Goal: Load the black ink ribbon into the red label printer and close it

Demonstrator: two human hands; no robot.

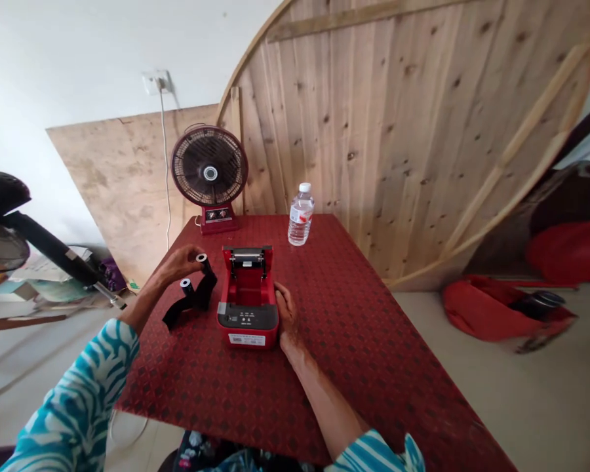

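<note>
Touching farther black roll (pixel 206 267) with left hand (pixel 177 265), just left of open red printer (pixel 248 339) — pinch unclear. Resting right hand (pixel 286 314) along printer's right side — fingers loosely bent, unclenched.

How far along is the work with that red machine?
Already done: the red machine has its lid up.
In hand: the left hand is at one roll, while the right hand rests against the machine's side.
Apparently left: that roll, the second roll and the black ribbon are outside the machine, and the lid isn't closed. It looks early.
</note>
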